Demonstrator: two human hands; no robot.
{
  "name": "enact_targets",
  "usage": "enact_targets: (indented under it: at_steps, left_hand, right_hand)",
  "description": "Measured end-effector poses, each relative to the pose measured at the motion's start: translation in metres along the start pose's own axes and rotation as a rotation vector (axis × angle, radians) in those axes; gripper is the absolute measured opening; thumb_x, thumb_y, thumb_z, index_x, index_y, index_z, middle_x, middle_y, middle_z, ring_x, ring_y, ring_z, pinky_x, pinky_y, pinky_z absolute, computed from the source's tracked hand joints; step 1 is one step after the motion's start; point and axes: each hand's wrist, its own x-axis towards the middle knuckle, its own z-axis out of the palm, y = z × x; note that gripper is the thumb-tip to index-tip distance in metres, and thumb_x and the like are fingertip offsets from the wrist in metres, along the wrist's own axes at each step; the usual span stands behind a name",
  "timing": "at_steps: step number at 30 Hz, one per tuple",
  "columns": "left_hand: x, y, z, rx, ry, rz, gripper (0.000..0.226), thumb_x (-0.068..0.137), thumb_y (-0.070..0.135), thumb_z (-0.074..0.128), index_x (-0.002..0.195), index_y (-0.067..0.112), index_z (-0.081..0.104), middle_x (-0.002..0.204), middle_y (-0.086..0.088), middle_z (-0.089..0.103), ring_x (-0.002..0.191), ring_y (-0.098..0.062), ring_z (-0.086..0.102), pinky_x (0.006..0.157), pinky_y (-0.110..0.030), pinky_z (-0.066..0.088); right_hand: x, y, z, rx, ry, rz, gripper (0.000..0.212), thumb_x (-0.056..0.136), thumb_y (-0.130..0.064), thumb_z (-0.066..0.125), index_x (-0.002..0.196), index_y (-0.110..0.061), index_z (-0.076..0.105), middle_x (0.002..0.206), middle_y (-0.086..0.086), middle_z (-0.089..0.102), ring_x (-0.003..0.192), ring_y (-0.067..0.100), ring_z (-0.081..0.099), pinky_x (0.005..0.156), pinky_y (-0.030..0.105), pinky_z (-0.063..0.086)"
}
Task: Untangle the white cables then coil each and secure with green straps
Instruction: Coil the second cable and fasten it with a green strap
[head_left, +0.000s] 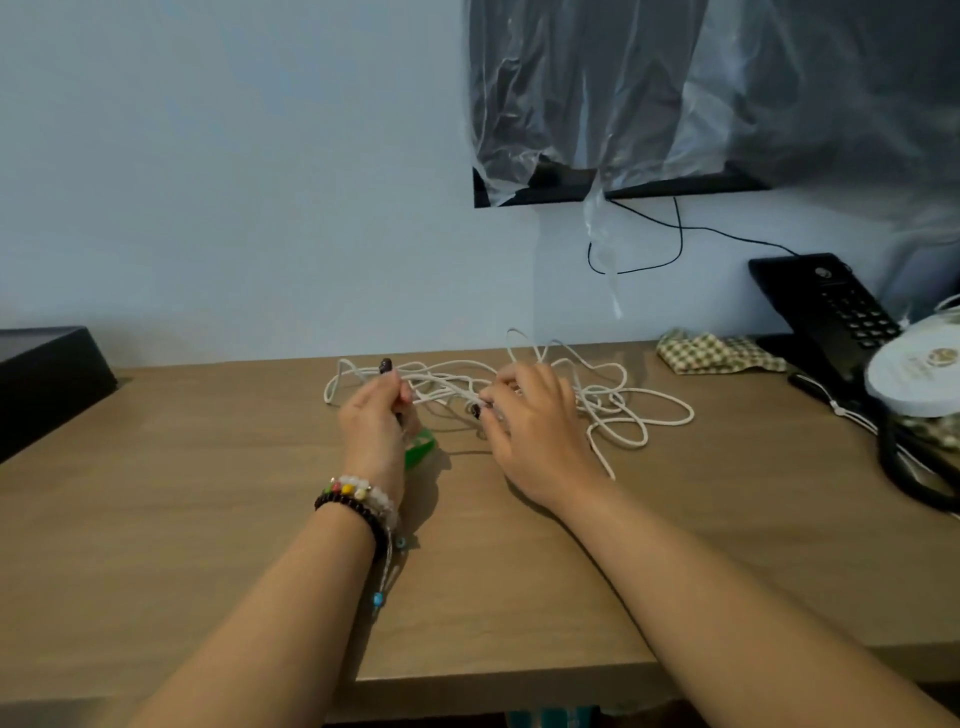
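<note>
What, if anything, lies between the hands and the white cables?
Nothing visible. Both hands are already on the cables: the left hand grips a strand near a dark plug, the right hand pinches another. The green strap lies on the desk beside the left hand, not blocking.

I see bare forearms, no sleeves. The left wrist at lower centre wears beaded bracelets: dark, white, multicoloured, with a dangling blue-beaded cord.
</note>
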Motion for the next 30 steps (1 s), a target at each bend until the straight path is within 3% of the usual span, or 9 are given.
enact_targets:
  at_steps: [4, 8, 11, 16, 20, 25, 28, 30]
  left_hand:
    - [0.006, -0.012, -0.009, 0.518, -0.126, 0.315, 0.036, 0.096, 0.029, 0.040, 0.063, 0.018, 0.048, 0.051, 0.011, 0.041, 0.048, -0.005, 0.035, 0.049, -0.026, 0.029]
    - [0.001, -0.014, -0.001, 0.663, -0.165, 0.494, 0.039, 0.096, 0.046, 0.030, 0.084, 0.019, 0.055, 0.062, 0.008, 0.046, 0.055, -0.003, 0.045, 0.053, -0.025, 0.036]
    - [0.002, -0.017, 0.002, 0.787, -0.212, 0.568, 0.048, 0.096, 0.051, 0.026, 0.096, 0.015, 0.058, 0.062, 0.002, 0.051, 0.054, -0.011, 0.048, 0.052, -0.038, 0.042]
    - [0.008, -0.018, 0.006, 0.867, -0.167, 0.622, 0.052, 0.094, 0.050, 0.028, 0.085, 0.012, 0.062, 0.064, 0.005, 0.053, 0.059, -0.010, 0.051, 0.053, -0.033, 0.039]
    - [0.010, -0.017, 0.007, 0.873, -0.187, 0.561, 0.053, 0.089, 0.055, 0.036, 0.078, 0.008, 0.058, 0.060, -0.001, 0.050, 0.054, -0.015, 0.046, 0.052, -0.033, 0.037]
    - [0.005, -0.015, 0.008, 0.818, -0.182, 0.489, 0.043, 0.075, 0.056, 0.058, 0.069, 0.014, 0.049, 0.059, 0.006, 0.045, 0.053, -0.006, 0.041, 0.050, -0.018, 0.033]
    - [0.001, -0.010, 0.011, 0.814, -0.111, 0.476, 0.043, 0.078, 0.037, 0.076, 0.065, 0.018, 0.040, 0.058, 0.004, 0.040, 0.051, -0.007, 0.035, 0.050, -0.020, 0.031]
    - [-0.001, -0.008, 0.012, 0.752, -0.070, 0.426, 0.044, 0.079, 0.027, 0.077, 0.065, 0.016, 0.038, 0.059, -0.001, 0.037, 0.052, -0.011, 0.032, 0.050, -0.025, 0.031]
  right_hand:
    - [0.003, 0.008, -0.001, 0.108, 0.168, -0.076, 0.011, 0.086, -0.010, 0.062, 0.079, -0.005, 0.068, 0.094, 0.009, 0.059, 0.091, 0.021, 0.044, 0.081, 0.036, 0.036]
    - [0.006, 0.009, -0.001, 0.164, 0.235, -0.101, 0.005, 0.085, -0.005, 0.068, 0.081, -0.002, 0.070, 0.086, 0.009, 0.060, 0.083, 0.021, 0.047, 0.076, 0.033, 0.040]
    - [0.007, 0.009, 0.004, 0.130, 0.216, -0.045, 0.009, 0.085, -0.012, 0.067, 0.079, -0.007, 0.071, 0.088, 0.005, 0.060, 0.086, 0.022, 0.048, 0.077, 0.038, 0.039]
    - [0.007, 0.007, 0.005, 0.060, 0.162, 0.045, 0.015, 0.082, -0.021, 0.067, 0.070, -0.013, 0.070, 0.082, 0.002, 0.051, 0.084, 0.019, 0.038, 0.076, 0.029, 0.023]
    - [0.007, 0.004, 0.006, 0.035, 0.112, 0.016, 0.014, 0.081, -0.014, 0.071, 0.068, -0.008, 0.068, 0.072, 0.003, 0.049, 0.071, 0.024, 0.046, 0.068, 0.034, 0.036]
    - [0.003, 0.001, 0.005, -0.018, 0.036, 0.034, 0.009, 0.070, -0.007, 0.078, 0.069, -0.009, 0.070, 0.066, 0.003, 0.058, 0.053, 0.024, 0.056, 0.046, 0.027, 0.041]
    - [0.002, -0.003, 0.005, -0.063, 0.056, 0.048, 0.011, 0.069, -0.010, 0.080, 0.066, -0.011, 0.069, 0.063, 0.003, 0.061, 0.044, 0.025, 0.056, 0.040, 0.024, 0.037]
    - [0.001, -0.006, 0.005, -0.041, 0.047, 0.049, 0.007, 0.072, -0.012, 0.077, 0.070, -0.013, 0.071, 0.065, 0.001, 0.063, 0.048, 0.024, 0.058, 0.043, 0.026, 0.041]
